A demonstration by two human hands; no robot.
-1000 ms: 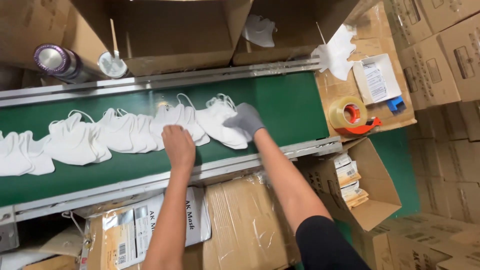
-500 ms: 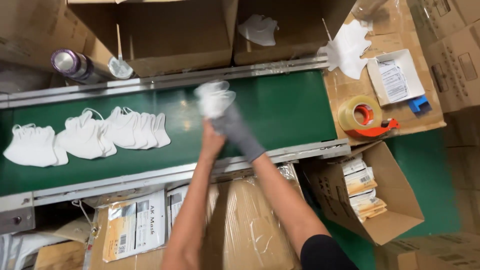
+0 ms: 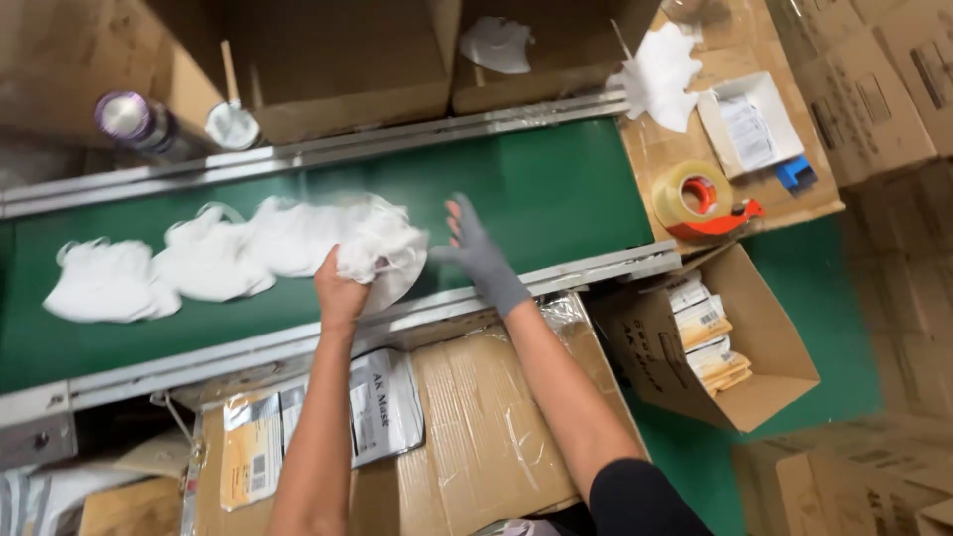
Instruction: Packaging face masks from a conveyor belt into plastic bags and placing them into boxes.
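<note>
My bare left hand gripped a bunch of white fabric face masks, its fingers closed around them at the near edge of the green conveyor belt. My right hand, in a grey knit glove, hovered just right of the bunch with its fingers spread wide and holding nothing. More white masks lay in an overlapping row to the left on the belt.

Face masks lie in a row on the conveyor belt; tape dispenser right of the belt, open cartons behind it.
</note>
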